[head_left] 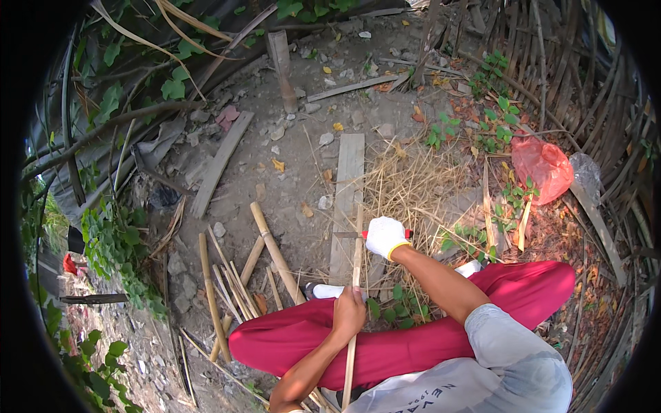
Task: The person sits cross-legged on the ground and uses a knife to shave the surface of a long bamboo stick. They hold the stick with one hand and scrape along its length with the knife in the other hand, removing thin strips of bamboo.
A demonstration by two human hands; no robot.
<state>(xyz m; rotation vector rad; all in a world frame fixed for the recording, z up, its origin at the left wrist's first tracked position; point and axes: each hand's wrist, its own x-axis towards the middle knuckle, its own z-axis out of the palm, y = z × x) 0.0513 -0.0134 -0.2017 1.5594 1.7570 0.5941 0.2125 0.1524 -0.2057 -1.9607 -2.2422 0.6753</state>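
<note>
My left hand (349, 313), bare, is closed round a long pale bamboo strip (352, 351) that runs from my lap away over a grey wooden plank (350, 165). A white glove with a yellow cuff covers my right hand (386, 237), which grips a red-handled knife (347, 235). The knife's blade points left and lies across the strip, beyond my left hand. Whether the edge has bitten into the strip is too small to tell. The glove hides most of the handle.
Bamboo poles (275, 251) and thin strips (237, 292) lie to the left of my crossed legs. Dry straw-like shavings (413, 186) are heaped right of the plank. Farther out are a loose board (222, 165), an upright post (281, 72) and a red plastic bag (540, 168).
</note>
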